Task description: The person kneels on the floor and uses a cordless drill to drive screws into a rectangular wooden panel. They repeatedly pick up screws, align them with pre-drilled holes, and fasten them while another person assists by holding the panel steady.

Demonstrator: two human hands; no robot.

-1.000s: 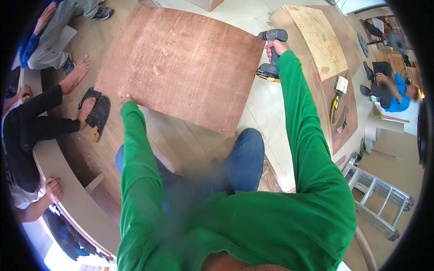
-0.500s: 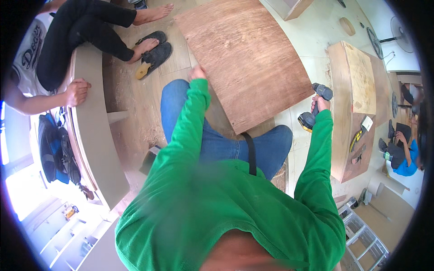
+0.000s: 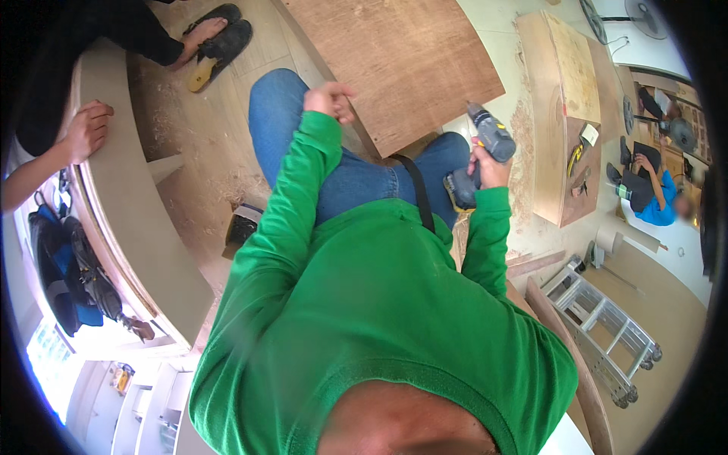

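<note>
My right hand point(image 3: 491, 168) grips the handle of a grey cordless drill point(image 3: 497, 138) with a yellow-trimmed battery. The drill is over my right knee, its chuck pointing up and left toward the near right part of a brown plywood panel point(image 3: 402, 61). My left hand point(image 3: 327, 101) hovers beside the panel's left edge, above my left thigh. Its fingers are loosely curled but apart, and I see nothing in them. The panel's near corner lies between my knees.
A light cabinet carcass point(image 3: 140, 197) stands at left, where another person's hand point(image 3: 89, 133) rests. Black sandals point(image 3: 220, 49) are on that person's feet. A wooden box point(image 3: 557, 114) carries a yellow-handled tool point(image 3: 576, 159). An aluminium ladder point(image 3: 603, 326) lies lower right, and a seated person point(image 3: 656, 197) is farther off.
My right hand has drawn the drill back toward my right knee, its chuck now showing. My left hand has come off the panel's edge. The whole view has shifted, and the panel appears higher.
</note>
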